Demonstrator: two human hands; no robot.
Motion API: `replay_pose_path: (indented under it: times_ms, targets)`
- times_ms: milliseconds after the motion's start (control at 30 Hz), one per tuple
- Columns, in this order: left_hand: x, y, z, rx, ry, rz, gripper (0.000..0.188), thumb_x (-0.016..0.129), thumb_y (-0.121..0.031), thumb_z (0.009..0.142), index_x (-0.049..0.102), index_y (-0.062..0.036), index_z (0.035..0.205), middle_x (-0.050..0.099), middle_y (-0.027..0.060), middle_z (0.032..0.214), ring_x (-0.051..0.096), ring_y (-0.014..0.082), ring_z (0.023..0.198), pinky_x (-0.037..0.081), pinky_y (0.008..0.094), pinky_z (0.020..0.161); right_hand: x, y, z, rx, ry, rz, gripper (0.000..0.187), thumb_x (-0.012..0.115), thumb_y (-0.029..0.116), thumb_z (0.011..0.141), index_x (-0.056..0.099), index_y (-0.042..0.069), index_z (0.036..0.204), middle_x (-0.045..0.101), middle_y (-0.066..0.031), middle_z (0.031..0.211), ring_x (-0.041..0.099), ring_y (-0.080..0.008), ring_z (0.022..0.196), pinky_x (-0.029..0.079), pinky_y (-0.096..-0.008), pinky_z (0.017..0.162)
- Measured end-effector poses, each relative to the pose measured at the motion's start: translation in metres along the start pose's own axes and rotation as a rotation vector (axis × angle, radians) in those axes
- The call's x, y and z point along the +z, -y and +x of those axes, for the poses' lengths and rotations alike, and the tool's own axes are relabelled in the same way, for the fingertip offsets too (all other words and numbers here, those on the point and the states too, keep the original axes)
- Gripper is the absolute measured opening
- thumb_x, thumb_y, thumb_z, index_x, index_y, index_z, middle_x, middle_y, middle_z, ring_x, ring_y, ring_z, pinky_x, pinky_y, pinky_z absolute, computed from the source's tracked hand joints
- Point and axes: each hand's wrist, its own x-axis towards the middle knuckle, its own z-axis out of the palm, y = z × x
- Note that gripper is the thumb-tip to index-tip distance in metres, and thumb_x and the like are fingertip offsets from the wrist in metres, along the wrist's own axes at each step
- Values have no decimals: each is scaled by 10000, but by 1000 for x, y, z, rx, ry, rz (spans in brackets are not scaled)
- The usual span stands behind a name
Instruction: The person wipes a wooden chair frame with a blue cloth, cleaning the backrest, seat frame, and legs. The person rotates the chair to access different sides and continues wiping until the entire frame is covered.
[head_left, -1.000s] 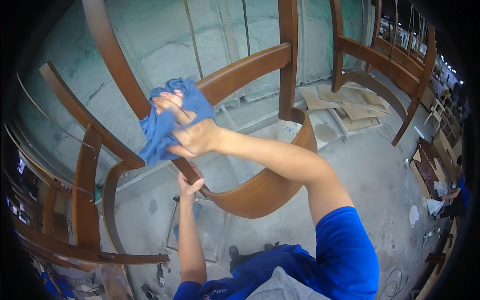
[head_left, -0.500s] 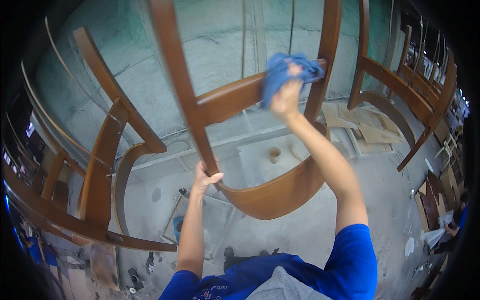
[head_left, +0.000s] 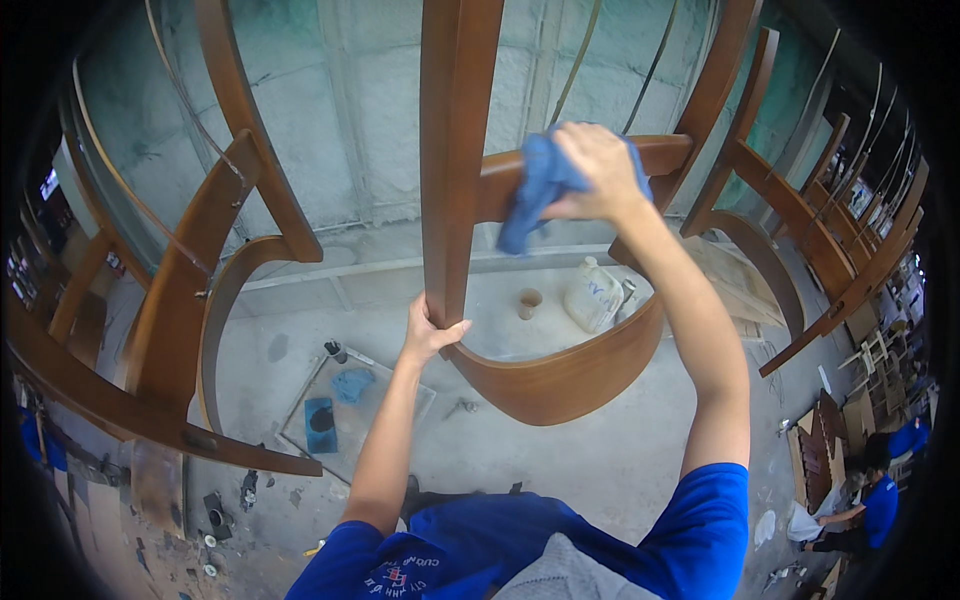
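Note:
A brown wooden chair frame [head_left: 560, 385] hangs in front of me, with upright legs, a crossbar and a curved rail at its lower end. My left hand [head_left: 432, 333] is closed round the lower end of the left upright [head_left: 455, 180], thumb toward the curved rail. In my right hand [head_left: 600, 175] is a blue cloth [head_left: 545, 185], bunched up and pressed to the wooden crossbar [head_left: 665, 155]. The cloth hides the middle of that bar, and its loose end hangs below it.
Similar frames hang at the left [head_left: 170, 330] and right [head_left: 800, 210]. On the floor beyond stand a whitish plastic jug [head_left: 594, 295] and a small cup [head_left: 529, 298]. A board [head_left: 352, 395] with blue rags lies at lower left. Another person [head_left: 878, 510] works at far right.
The chair frame has turned, so its left upright now stands more vertical and nearer the middle. My right hand and the cloth have shifted along the crossbar. The jug shows more fully.

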Motion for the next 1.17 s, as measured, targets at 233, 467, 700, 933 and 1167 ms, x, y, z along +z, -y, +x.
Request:
replay_pose_path:
  times_ms: [233,467,700,933,1167]
  targets:
    - [14,11,3,-1,-11,-58,603,919,-187,754,603,-4,1234,643,12,1043,604,110,929,498,284,853,1,36,47,-55,224,158,482,861,386,718,668,57,1014,666,-109,838,714,-345,814,548,-426,650]
    - [24,17,7,3,3,-47,598,913,-202,781,601,0,1250,646,23,1069,607,127,985,496,301,897,33,57,30,412,-204,180,302,717,285,862,638,26,727,708,-183,812,703,-417,859,526,-521,731]
    - [29,15,9,67,-38,-1,538,922,-175,767,627,-8,1184,671,19,1006,624,123,907,517,301,842,55,105,17,216,-472,56,738,783,457,801,653,-55,1316,681,-290,1242,622,-449,1231,443,-577,1114]
    - [-5,-3,-2,31,-36,-36,533,932,-180,764,633,-17,1174,672,17,1019,621,112,931,511,296,856,-20,-59,4,559,445,458,562,872,491,838,783,-30,1028,762,-150,858,728,-227,814,571,-359,794]
    - [-38,12,2,211,71,78,565,906,-160,776,571,-13,1207,650,36,830,633,117,721,510,266,666,-5,-101,19,272,1239,988,563,926,362,861,738,-20,1229,790,-90,1092,689,-165,957,564,-331,908]
